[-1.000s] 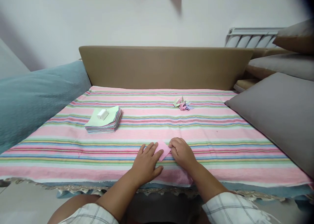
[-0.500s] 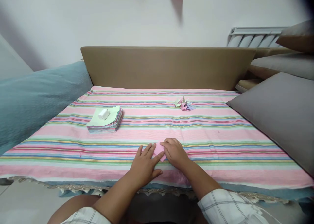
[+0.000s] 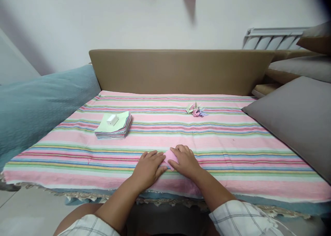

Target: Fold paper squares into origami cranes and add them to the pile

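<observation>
Left of centre, a white charger (image 3: 112, 120) tops a paper stack (image 3: 122, 123). At lower centre, the left hand (image 3: 147, 167) lies flat, thumb apart, fingertips at the folded pink paper (image 3: 169, 157); the right hand (image 3: 187, 161) overlaps its right side, pinch indiscernible. Origami cranes (image 3: 196, 111) sit right of centre.

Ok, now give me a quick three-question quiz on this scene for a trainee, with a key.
1. What colour is the paper piece touched by the right hand: A green, B pink, C blue?
2. True or false: the white block lies on the paper stack.
3. Fill in: in this view, the folded paper cluster is to the ___ of the stack.
Key: 1 B; 2 true; 3 right.
</observation>
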A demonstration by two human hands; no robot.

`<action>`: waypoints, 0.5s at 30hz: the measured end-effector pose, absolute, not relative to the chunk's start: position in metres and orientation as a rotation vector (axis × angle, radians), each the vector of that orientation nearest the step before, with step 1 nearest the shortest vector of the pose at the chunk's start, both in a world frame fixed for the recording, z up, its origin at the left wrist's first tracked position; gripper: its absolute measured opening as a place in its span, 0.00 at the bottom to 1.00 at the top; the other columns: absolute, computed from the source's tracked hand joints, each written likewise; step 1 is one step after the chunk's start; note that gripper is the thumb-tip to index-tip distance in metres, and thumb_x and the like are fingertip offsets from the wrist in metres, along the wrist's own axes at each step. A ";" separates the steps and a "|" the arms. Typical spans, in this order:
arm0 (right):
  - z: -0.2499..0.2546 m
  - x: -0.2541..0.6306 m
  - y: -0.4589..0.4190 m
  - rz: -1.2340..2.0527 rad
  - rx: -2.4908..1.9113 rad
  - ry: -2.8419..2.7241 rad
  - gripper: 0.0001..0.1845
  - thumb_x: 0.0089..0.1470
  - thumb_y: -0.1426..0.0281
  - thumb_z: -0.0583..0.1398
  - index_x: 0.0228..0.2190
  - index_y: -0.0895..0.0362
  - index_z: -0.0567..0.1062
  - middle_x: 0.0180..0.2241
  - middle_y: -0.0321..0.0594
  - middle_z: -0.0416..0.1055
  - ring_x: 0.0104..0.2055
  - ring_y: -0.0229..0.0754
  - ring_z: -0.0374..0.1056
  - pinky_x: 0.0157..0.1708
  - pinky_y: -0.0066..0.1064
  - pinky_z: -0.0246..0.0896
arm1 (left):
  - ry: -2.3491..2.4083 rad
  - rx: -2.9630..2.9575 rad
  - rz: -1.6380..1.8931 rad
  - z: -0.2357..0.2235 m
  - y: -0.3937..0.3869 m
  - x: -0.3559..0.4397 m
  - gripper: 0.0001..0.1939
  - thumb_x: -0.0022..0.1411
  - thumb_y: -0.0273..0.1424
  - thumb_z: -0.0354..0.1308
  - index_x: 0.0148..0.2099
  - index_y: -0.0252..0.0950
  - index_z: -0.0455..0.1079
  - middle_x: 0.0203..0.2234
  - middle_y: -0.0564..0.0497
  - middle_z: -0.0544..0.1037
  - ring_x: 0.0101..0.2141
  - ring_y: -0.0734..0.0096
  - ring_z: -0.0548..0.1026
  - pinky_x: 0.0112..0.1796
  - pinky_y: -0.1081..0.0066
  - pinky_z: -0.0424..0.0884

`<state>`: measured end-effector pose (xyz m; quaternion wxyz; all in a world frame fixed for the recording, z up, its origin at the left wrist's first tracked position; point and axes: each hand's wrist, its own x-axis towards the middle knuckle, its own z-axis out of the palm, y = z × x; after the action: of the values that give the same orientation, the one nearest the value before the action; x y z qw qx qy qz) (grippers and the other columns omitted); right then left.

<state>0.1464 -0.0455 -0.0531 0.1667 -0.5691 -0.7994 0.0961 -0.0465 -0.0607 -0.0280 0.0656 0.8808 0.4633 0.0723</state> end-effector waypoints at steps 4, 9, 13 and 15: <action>-0.057 0.148 -0.045 0.303 -1.634 -2.259 0.31 0.48 0.52 0.58 0.51 0.51 0.66 0.48 0.45 0.62 0.49 0.49 0.55 0.47 0.40 0.51 | 1.480 2.708 0.324 -0.038 -0.050 -0.039 0.17 0.64 0.35 0.46 0.54 0.44 0.63 0.56 0.48 0.64 0.55 0.58 0.61 0.53 0.52 0.56; -0.063 0.151 -0.043 0.323 -1.655 -2.265 0.35 0.45 0.48 0.59 0.53 0.50 0.65 0.54 0.46 0.57 0.55 0.51 0.51 0.50 0.43 0.47 | 1.509 2.773 0.335 -0.043 -0.039 -0.028 0.19 0.61 0.31 0.48 0.54 0.47 0.63 0.57 0.48 0.63 0.52 0.56 0.62 0.51 0.49 0.57; -0.063 0.151 -0.043 0.329 -1.657 -2.274 0.36 0.45 0.47 0.58 0.53 0.50 0.64 0.54 0.47 0.57 0.56 0.52 0.50 0.51 0.44 0.47 | 1.508 2.797 0.342 -0.042 -0.037 -0.029 0.19 0.59 0.29 0.49 0.53 0.47 0.65 0.56 0.47 0.64 0.51 0.55 0.63 0.50 0.49 0.57; -0.062 0.151 -0.043 0.336 -1.664 -2.276 0.36 0.46 0.47 0.58 0.53 0.50 0.64 0.55 0.47 0.56 0.56 0.52 0.50 0.51 0.44 0.47 | 1.491 2.799 0.349 -0.042 -0.039 -0.032 0.19 0.58 0.28 0.50 0.52 0.45 0.66 0.55 0.46 0.64 0.52 0.55 0.63 0.50 0.50 0.57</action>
<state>0.1505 -0.0432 -0.0619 0.1506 -0.5793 -0.7925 0.1171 -0.0319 -0.0385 -0.0418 -0.0247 0.8770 0.4672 0.1093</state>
